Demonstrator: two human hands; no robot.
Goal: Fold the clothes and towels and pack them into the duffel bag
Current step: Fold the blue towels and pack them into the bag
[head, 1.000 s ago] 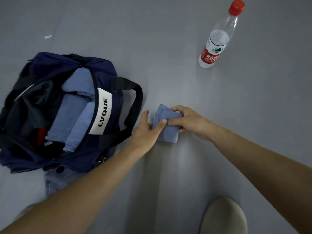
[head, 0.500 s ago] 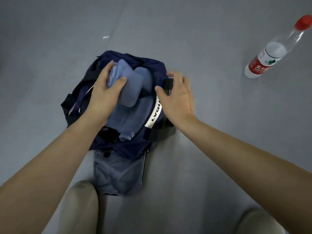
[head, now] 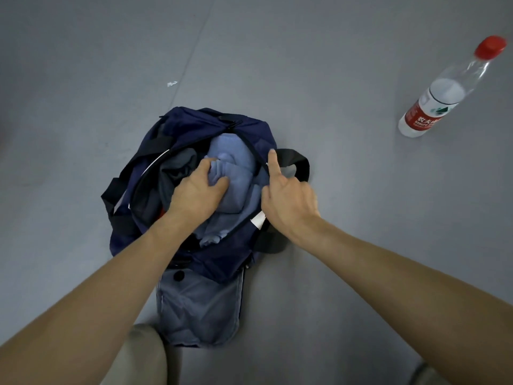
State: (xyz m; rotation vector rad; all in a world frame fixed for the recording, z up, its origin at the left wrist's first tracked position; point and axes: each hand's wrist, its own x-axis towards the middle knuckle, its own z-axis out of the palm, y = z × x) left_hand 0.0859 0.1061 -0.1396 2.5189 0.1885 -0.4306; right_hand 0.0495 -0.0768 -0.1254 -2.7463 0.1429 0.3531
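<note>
My left hand [head: 198,190] presses a small folded light-blue towel [head: 230,190] into the open navy fabric duffel bag [head: 194,126] on the grey floor, while my right hand [head: 286,201] holds back the bag's zip edge.

My left fingers [head: 219,182] are curled around the towel, gripping it; my right fingers rest loosely open, index raised. The towel sits high on other blue folds, so it could unroll or block the zip if I let go early. My left palm hides the dark clothes beneath it. Below my wrists, a grey-blue pouch [head: 198,307] is unclear. A clear plastic bottle with red cap [head: 444,90] stands well to the right.
</note>
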